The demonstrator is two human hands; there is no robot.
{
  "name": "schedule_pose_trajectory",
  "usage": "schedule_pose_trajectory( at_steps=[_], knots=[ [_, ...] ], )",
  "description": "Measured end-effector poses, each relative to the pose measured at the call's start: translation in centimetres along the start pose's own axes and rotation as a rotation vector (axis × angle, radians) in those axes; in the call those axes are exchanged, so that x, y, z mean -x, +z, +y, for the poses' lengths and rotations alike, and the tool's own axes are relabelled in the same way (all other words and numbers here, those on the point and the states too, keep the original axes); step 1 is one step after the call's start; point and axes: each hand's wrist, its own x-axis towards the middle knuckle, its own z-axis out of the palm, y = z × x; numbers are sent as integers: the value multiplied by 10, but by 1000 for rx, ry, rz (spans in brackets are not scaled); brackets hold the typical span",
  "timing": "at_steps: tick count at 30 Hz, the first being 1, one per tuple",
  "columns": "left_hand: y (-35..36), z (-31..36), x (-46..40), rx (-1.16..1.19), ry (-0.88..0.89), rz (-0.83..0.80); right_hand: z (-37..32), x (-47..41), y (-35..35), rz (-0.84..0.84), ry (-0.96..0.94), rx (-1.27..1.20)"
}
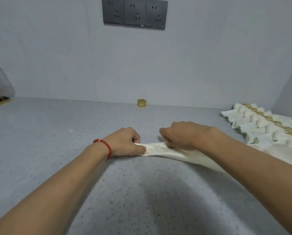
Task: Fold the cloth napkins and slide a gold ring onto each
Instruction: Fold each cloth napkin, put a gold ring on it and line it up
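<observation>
1. Folding is the step in hand: the left hand (124,143), with a red cord bracelet (106,148) at its wrist, has its grip closed on the near end of a cream napkin (160,150), thumb and curled fingers pinching the gathered cloth just above the grey speckled desk (57,133)
2. Right hand (179,134) sits just beside it, grip likewise closed on the same napkin, which trails off under the right forearm toward the right edge
3. Gold ring (142,103) stands upright at the back of the desk against the wall, beyond and between the two hands, well apart from them
4. Next move, as I judge it, calls for keeping the gathered end narrow in one hand while the other reaches forward for the ring; letting go may let the folds spring open
5. Finished napkins (260,126), already ringed in gold, lie in a row at far right; nothing blocks the reach to the ring. Three wall sockets (134,13) sit above
</observation>
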Motion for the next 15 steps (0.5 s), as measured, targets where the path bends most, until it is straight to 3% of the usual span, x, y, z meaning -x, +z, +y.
schedule_pose_trajectory(
  at_steps=[2,5,7,10,15],
  knots=[
    [2,0,1,9,14,6,3,1,-8,-78,-16,-120],
    [1,0,1,7,14,-31,21,8,-27,-350,65,-580],
    [-4,1,-1,-16,-4,-75,31,14,-36,-461,23,-724],
    [-15,6,-4,-51,6,-175,33,14,-33,-364,-82,-619],
    [-29,10,-8,-99,7,-313,21,2,-16,-179,-99,-631]
  ],
)
